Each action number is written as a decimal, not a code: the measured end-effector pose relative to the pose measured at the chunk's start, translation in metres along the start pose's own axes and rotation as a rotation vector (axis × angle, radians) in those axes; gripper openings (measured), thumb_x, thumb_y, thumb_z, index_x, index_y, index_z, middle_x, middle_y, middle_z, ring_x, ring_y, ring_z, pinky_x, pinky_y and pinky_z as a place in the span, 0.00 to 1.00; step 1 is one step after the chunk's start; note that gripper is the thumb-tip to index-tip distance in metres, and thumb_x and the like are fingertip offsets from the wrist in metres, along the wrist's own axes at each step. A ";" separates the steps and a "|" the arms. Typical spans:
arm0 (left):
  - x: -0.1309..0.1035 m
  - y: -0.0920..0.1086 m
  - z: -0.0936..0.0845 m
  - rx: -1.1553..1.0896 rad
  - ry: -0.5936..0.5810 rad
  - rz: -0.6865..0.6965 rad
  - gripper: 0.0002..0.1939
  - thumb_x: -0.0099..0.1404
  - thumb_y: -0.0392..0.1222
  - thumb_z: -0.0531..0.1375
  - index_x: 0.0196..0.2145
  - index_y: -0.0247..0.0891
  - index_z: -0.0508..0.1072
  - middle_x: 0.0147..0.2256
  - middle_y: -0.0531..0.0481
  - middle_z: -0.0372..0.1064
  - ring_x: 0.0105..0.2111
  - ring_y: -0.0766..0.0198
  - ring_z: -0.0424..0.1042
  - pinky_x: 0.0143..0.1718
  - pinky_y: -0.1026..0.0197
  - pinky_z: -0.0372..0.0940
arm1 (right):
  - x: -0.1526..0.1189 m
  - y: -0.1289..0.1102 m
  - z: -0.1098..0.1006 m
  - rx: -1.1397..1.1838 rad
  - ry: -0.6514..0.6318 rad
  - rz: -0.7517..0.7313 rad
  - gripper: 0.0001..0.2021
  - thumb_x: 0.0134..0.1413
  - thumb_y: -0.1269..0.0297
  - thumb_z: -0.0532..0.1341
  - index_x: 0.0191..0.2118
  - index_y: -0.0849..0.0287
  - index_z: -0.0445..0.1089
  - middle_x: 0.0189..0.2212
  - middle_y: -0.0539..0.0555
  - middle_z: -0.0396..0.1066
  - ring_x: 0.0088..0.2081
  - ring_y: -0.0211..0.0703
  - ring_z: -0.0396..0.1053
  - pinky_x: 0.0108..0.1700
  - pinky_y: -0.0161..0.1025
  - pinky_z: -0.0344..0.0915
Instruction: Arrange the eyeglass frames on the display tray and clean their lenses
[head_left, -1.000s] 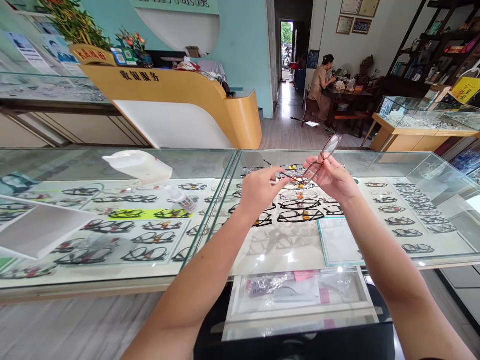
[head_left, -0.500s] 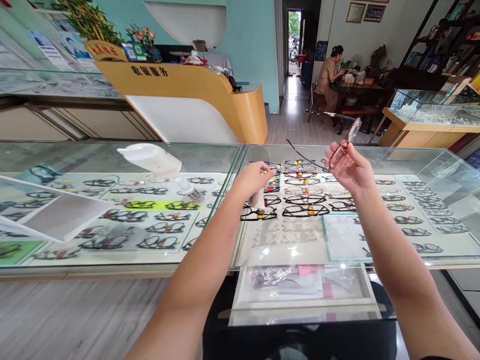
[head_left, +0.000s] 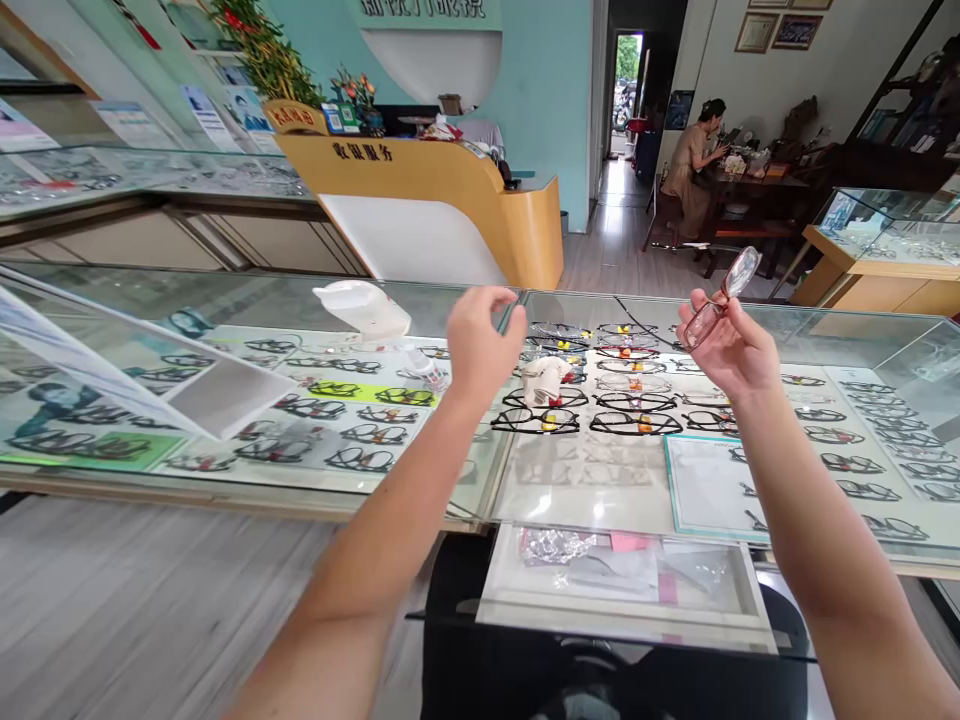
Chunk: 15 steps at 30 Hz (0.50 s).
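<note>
My right hand [head_left: 735, 345] is closed on a pair of reddish-brown eyeglasses [head_left: 705, 322], raised over the glass counter with one lens standing up above the fingers. My left hand [head_left: 484, 340] hovers near the counter's back edge, thumb and fingers curled together. A thin dark greenish edge shows between those fingers; whether it is something held is unclear. Just right of and below that hand, a crumpled beige cloth [head_left: 545, 382] lies on the glass. Rows of dark-framed glasses [head_left: 634, 424] are laid out beside the cloth.
Left of my left hand lie a white plastic container [head_left: 364, 308] and a small bottle [head_left: 426, 370]. A white open-ended box [head_left: 225, 395] stands further left. An open drawer [head_left: 750, 590] juts out below the counter. One person [head_left: 694, 170] sits at a far table.
My left hand has moved left and up, away from the beige cloth, which now shows fully. My right hand still holds the eyeglasses, now turned. The view has swung left.
</note>
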<state>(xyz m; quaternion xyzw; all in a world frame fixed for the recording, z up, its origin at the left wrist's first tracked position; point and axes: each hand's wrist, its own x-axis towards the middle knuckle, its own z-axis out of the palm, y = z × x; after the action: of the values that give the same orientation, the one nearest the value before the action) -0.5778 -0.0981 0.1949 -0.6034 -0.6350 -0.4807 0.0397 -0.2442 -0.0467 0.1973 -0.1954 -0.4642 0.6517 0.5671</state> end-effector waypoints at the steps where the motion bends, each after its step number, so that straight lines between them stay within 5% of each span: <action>1: -0.004 -0.011 -0.008 0.009 0.117 0.009 0.09 0.67 0.37 0.61 0.46 0.40 0.71 0.48 0.42 0.75 0.52 0.50 0.74 0.61 0.48 0.65 | 0.000 0.000 0.000 0.001 0.008 -0.003 0.09 0.58 0.52 0.74 0.36 0.46 0.76 0.49 0.45 0.85 0.58 0.47 0.80 0.59 0.47 0.79; 4: -0.020 -0.052 -0.026 0.012 0.409 -0.118 0.25 0.60 0.34 0.65 0.54 0.40 0.64 0.59 0.37 0.66 0.59 0.47 0.69 0.65 0.46 0.63 | -0.001 0.000 0.000 0.000 0.036 -0.010 0.09 0.58 0.51 0.74 0.37 0.46 0.76 0.49 0.45 0.85 0.60 0.49 0.79 0.62 0.50 0.77; 6: -0.031 -0.082 -0.032 -0.031 0.456 -0.285 0.33 0.56 0.35 0.68 0.56 0.40 0.59 0.63 0.34 0.61 0.61 0.47 0.67 0.67 0.46 0.62 | -0.001 0.001 0.001 0.010 0.058 -0.021 0.10 0.57 0.51 0.75 0.36 0.47 0.76 0.48 0.45 0.85 0.60 0.49 0.79 0.64 0.51 0.76; 9: -0.044 -0.118 -0.033 -0.125 0.251 -0.536 0.35 0.55 0.38 0.69 0.56 0.41 0.57 0.53 0.41 0.69 0.55 0.48 0.72 0.64 0.46 0.66 | -0.001 0.001 0.001 0.037 0.066 -0.043 0.11 0.57 0.51 0.75 0.36 0.47 0.76 0.46 0.44 0.85 0.59 0.49 0.80 0.64 0.51 0.76; 11: -0.048 -0.131 -0.033 -0.130 0.091 -0.649 0.28 0.56 0.39 0.69 0.51 0.42 0.61 0.42 0.48 0.71 0.45 0.49 0.75 0.58 0.45 0.69 | -0.001 0.002 0.001 0.051 0.056 -0.062 0.11 0.57 0.50 0.75 0.36 0.46 0.76 0.44 0.43 0.85 0.58 0.47 0.80 0.63 0.50 0.77; 15: -0.045 -0.131 -0.032 -0.046 0.005 -0.585 0.12 0.60 0.44 0.66 0.39 0.43 0.68 0.32 0.51 0.68 0.33 0.54 0.69 0.50 0.45 0.71 | 0.001 0.004 0.003 0.111 0.044 -0.091 0.13 0.54 0.49 0.77 0.35 0.46 0.77 0.41 0.41 0.85 0.52 0.41 0.83 0.59 0.44 0.79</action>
<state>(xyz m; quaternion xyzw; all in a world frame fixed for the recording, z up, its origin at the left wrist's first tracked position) -0.6879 -0.1264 0.1099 -0.3940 -0.7709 -0.4876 -0.1126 -0.2489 -0.0461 0.1959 -0.1568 -0.4233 0.6455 0.6161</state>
